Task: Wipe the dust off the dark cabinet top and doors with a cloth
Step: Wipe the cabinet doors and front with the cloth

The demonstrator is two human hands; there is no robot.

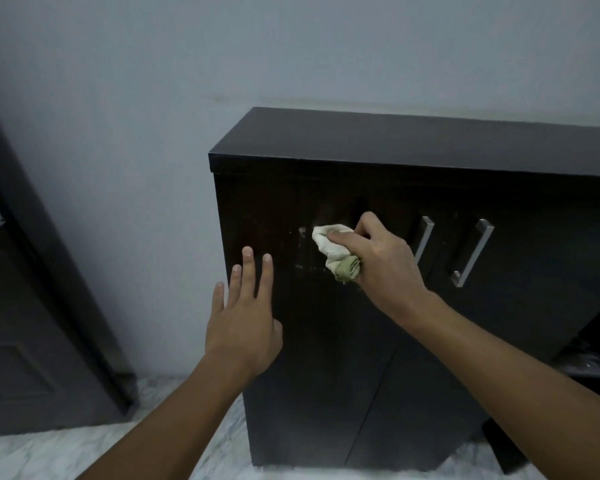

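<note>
Cloth (329, 244) bunched in right hand (378, 261), pressed on left door (291, 306) of dark cabinet (413, 140) beside pale smudges (302, 232). Left hand (241, 327) open, fingers straight, near door edge, contact unclear. Risk: balled cloth smearing dust, missing handles (471, 252).

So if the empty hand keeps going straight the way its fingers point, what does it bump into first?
Most likely the cabinet door. The left hand is open, fingers pointing up and forward at the door's left edge. Depth is unclear, so it may be touching already.
</note>
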